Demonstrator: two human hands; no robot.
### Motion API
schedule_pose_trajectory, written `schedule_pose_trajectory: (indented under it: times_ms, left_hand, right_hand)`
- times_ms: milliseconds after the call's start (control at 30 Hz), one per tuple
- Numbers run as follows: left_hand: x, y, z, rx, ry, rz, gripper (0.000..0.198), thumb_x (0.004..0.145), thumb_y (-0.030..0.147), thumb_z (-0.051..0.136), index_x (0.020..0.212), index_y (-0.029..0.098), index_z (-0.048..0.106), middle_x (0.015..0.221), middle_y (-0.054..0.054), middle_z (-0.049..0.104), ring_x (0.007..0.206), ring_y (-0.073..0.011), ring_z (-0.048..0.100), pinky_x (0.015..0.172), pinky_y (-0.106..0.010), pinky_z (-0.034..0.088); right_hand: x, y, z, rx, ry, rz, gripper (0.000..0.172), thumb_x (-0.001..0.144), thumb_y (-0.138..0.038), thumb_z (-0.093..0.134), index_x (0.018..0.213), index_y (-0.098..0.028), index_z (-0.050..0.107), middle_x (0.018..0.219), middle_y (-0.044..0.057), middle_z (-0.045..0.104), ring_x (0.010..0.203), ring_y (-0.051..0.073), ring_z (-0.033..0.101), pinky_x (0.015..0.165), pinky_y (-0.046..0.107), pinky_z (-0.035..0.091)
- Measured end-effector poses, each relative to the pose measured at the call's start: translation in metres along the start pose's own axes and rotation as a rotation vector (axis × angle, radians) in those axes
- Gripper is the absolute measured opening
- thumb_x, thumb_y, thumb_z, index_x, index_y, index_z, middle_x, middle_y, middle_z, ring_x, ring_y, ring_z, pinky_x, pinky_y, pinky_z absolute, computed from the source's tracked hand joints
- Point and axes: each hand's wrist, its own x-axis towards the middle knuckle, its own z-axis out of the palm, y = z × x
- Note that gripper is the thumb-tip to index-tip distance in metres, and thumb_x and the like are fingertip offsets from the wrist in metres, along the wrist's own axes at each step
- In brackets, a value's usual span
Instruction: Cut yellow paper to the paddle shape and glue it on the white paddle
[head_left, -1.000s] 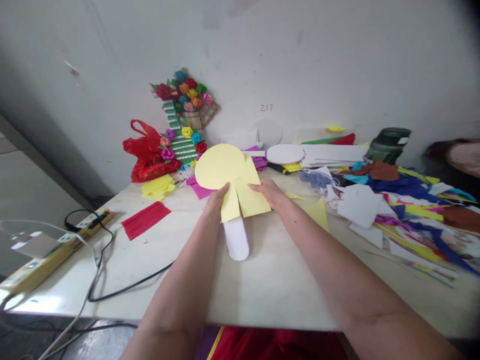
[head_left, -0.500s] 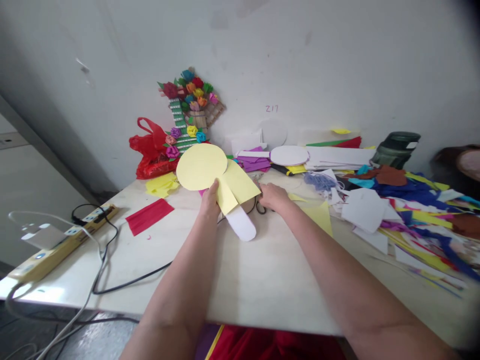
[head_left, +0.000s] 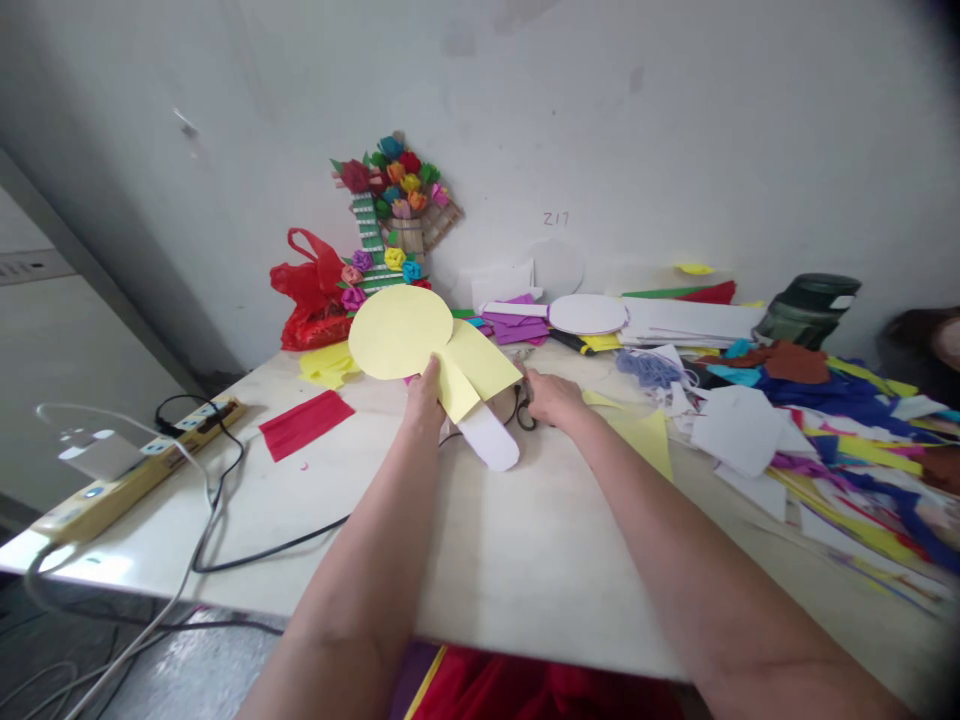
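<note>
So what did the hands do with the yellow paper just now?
The right hand let go of the yellow paper shape and slid right, onto what look like black scissors on the table; whether it grips them is unclear. The left hand kept its pinch and swung the round end leftward. The white piece is still under it.

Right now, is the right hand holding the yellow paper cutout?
No, only the left hand pinches the yellow paper cutout; the right hand is on the table.
</note>
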Motion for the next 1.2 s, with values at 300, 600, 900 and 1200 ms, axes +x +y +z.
schedule_pose_trajectory:
  times_ms: [300,600,900,1200]
  left_hand:
    - [0.002,0.002,-0.002,-0.007,0.045,0.063,0.033,0.074,0.022,0.064,0.105,0.014,0.055,0.118,-0.014,0.058,0.102,-0.0244,0.059,0.087,-0.038,0.048]
    - [0.002,0.002,0.000,-0.037,0.053,0.071,0.036,0.075,0.021,0.063,0.110,0.015,0.055,0.112,-0.013,0.061,0.103,-0.0234,0.058,0.090,-0.037,0.047]
    - [0.003,0.001,-0.002,-0.011,0.056,0.072,0.030,0.075,0.023,0.063,0.104,0.015,0.056,0.119,-0.012,0.058,0.105,-0.0237,0.057,0.086,-0.034,0.050]
    - [0.002,-0.001,-0.001,-0.039,0.031,0.058,0.040,0.074,0.024,0.065,0.112,0.018,0.055,0.111,-0.011,0.062,0.104,-0.0237,0.058,0.090,-0.037,0.047]
  right_hand:
    - [-0.006,-0.011,-0.012,-0.062,0.011,0.053,0.035,0.069,-0.024,0.053,0.102,-0.015,0.061,0.102,0.015,0.062,0.094,0.026,0.059,0.073,0.034,0.044]
    - [-0.005,-0.009,-0.008,-0.078,-0.041,0.070,0.041,0.064,-0.022,0.058,0.105,-0.015,0.062,0.105,0.017,0.062,0.097,0.026,0.059,0.074,0.031,0.046]
    - [-0.004,-0.001,-0.014,-0.074,-0.123,0.112,0.039,0.066,-0.023,0.055,0.102,-0.014,0.064,0.108,0.015,0.062,0.098,0.026,0.059,0.074,0.032,0.046]
    - [-0.001,0.015,-0.021,-0.108,-0.148,0.142,0.040,0.067,-0.025,0.054,0.105,-0.016,0.064,0.112,0.014,0.061,0.098,0.025,0.059,0.072,0.029,0.045]
